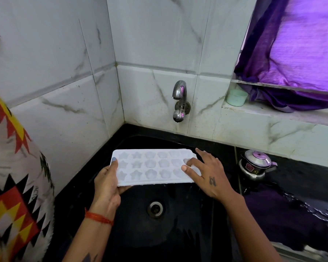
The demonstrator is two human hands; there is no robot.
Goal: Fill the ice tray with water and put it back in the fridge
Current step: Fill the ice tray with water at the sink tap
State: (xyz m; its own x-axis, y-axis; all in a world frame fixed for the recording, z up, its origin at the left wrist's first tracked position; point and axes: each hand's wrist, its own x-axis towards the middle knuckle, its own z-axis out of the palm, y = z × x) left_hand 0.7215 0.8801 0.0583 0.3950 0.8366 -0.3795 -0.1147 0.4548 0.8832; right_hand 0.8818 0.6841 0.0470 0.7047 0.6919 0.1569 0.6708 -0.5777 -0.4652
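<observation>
A white ice tray (151,168) with star and flower shaped cells is held level over the black sink (178,233). My left hand (107,188) grips its left end, thumb on top and fingers underneath. My right hand (206,173) lies over the tray's right end with spread, nearly straight fingers touching the cells. The steel tap (179,93) juts from the tiled wall above and behind the tray; no water runs from it. The cells look dry or hold little, I cannot tell which.
A drain (155,208) sits in the sink floor under the tray. A small steel pot with lid (256,164) stands on the black counter to the right, a purple cloth (284,218) in front of it. A pale green cup (236,97) rests on the window ledge. Patterned fabric (13,176) hangs at left.
</observation>
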